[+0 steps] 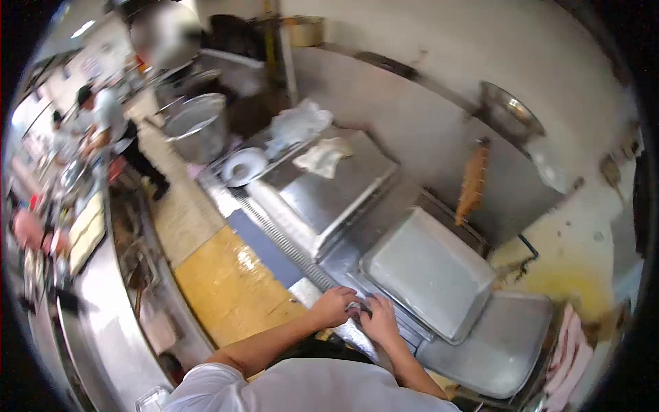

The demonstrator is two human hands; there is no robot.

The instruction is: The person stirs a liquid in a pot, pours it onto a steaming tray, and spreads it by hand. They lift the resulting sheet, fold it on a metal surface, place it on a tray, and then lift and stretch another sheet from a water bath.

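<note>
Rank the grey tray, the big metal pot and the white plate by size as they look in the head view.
1. Grey tray, largest, though it sits nearest the camera.
2. Metal pot, farther off, so its true rank is unsure.
3. White plate, clearly smallest.

deep tray (429, 271): sheet metal; dull brushed grey; smooth
flat tray (504, 340): metal; matt grey; faint sheen
steel box (329, 196): stainless sheet; brushed; bright glare along the top
ribbed strip (281, 237): metal; finely corrugated; rough-looking
cloth (322, 156): off-white fabric; crumpled; matt
bags (298, 123): thin clear plastic; crinkled; glossy
large pot (199, 127): metal; dull; scuffed
hanging bowl (511, 110): metal; polished; reflective
floor (226, 288): hard yellow surface; glossy in patches
wall (425, 75): pale plaster or paint; matt; stained
shirt (302, 388): white cloth; matt
small item (357, 307) between left hand (336, 305) and right hand (379, 319): material not discernible
</note>
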